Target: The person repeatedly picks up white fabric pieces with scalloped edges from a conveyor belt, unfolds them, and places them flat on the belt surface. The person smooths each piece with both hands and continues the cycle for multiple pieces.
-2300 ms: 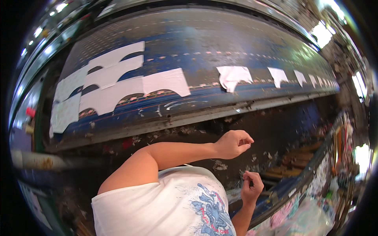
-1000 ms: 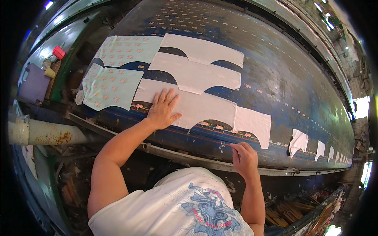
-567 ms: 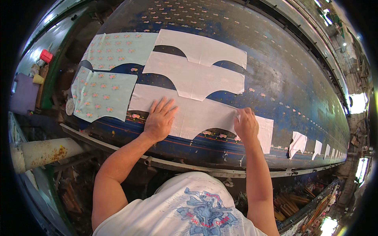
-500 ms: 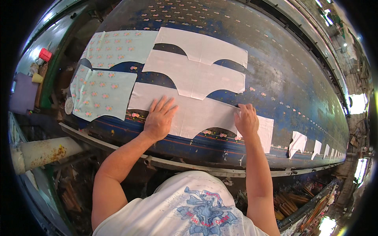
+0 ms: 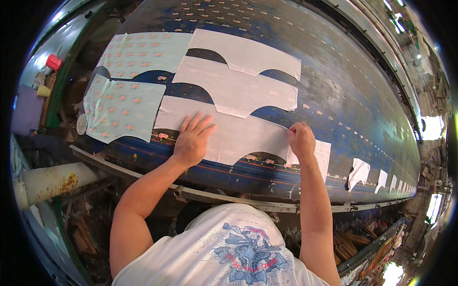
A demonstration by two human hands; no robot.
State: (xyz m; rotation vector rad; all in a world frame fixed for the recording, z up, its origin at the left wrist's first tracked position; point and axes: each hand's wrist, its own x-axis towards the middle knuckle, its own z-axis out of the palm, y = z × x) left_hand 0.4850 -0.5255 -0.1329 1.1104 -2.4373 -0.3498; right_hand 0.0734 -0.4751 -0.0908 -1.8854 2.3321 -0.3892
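My left hand [image 5: 191,141] lies open, fingers spread, on the lowest of three white cut fabric pieces [image 5: 229,136]. My right hand [image 5: 301,141] is closed at that piece's upper right corner, pinching the edge, beside a smaller white piece [image 5: 323,167] on its right. Higher up lie the middle white piece [image 5: 238,90] and the top one [image 5: 248,52], with curved cutouts showing the dark surface. At their left are two pale mint pieces printed with pink flowers, an upper one [image 5: 143,52] and a lower one [image 5: 121,109].
The long dark blue printing table [image 5: 353,95] carries small printed motifs and several white pieces [image 5: 358,171] receding rightward. A metal rail [image 5: 267,207] runs along its near edge. At left are a rusty pipe [image 5: 57,183], a red container [image 5: 53,62] and a purple board [image 5: 26,109]. Wood scraps [image 5: 348,245] lie below right.
Both hands have risen from below the table edge onto the white fabric. My left hand stays spread there, while my right hand has moved up to the piece's right corner, its fingers curled in.
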